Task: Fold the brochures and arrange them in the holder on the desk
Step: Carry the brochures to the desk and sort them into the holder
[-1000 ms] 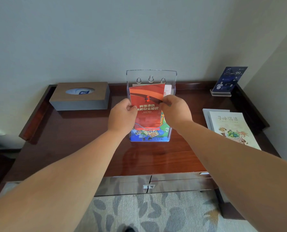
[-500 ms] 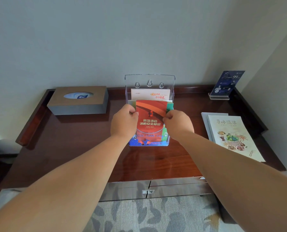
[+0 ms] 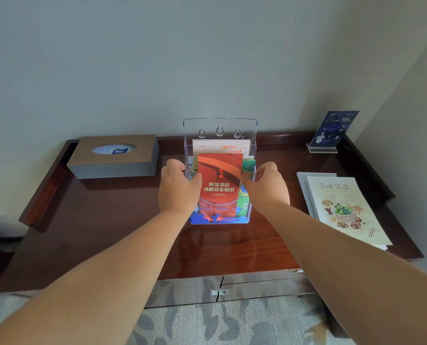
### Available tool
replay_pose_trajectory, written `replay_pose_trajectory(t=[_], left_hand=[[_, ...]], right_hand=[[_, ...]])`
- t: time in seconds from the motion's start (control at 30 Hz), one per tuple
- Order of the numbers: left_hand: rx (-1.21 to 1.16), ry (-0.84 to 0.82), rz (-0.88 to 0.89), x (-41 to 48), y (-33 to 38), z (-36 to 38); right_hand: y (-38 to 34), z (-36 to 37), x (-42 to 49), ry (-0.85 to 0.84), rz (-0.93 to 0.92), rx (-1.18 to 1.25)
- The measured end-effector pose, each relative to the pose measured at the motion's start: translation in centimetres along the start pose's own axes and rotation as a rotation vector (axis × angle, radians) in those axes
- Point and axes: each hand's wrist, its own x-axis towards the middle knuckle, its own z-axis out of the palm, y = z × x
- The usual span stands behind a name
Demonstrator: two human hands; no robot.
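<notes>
hands (image 3: 222,188) flank holder (image 3: 219,125) (brochure (image 3: 218,185) inside)

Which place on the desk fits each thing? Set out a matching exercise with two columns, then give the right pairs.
Things:
1. tissue box
2. red brochure
3. blue sign
4. food booklet

Places:
A. far right corner, upright
B. lying flat at the right
C. far left
D. front slot of the clear holder

Pairs: 1-C, 2-D, 3-A, 4-B

The wooden desk (image 3: 112,220) bears a tissue box (image 3: 114,156), clear holder (image 3: 219,125), booklets (image 3: 344,207) and sign (image 3: 332,130).
</notes>
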Motion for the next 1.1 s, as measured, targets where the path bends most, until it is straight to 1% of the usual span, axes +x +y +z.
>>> replay_pose_trajectory(t=[0.1,0.23,0.4,0.53,0.63,0.77,0.97,1.1], left_hand=[[-0.048,0.041,-0.013,-0.5,-0.1,-0.2],[-0.091,0.050,0.116,-3.1,-0.3,0.4],[-0.128,-0.098,0.332,-6.8,2.6,4.1],[-0.160,-0.203,0.393,-8.3,5.8,7.7],[-0.148,-0.252,0.381,-9.3,7.7,10.2],[-0.110,-0.323,0.315,-10.4,9.3,13.2],[0.071,-0.490,0.158,-12.7,12.1,18.4],[0.163,-0.548,0.069,-13.1,13.1,21.1]], right_hand=[[0.1,0.1,-0.3,-0.003,-0.010,0.024],[1.7,-0.4,-1.0,-0.012,0.019,0.008],[4.4,-1.9,-1.7,0.035,0.059,-0.035],[6.7,-4.4,-1.8,0.096,0.096,-0.051],[8.9,-6.6,-1.8,0.110,0.130,-0.041],[12.4,-9.3,-1.1,0.100,0.155,-0.048],[18.5,-15.1,1.3,0.081,0.180,-0.066],[21.8,-17.5,2.8,0.081,0.229,-0.101]])
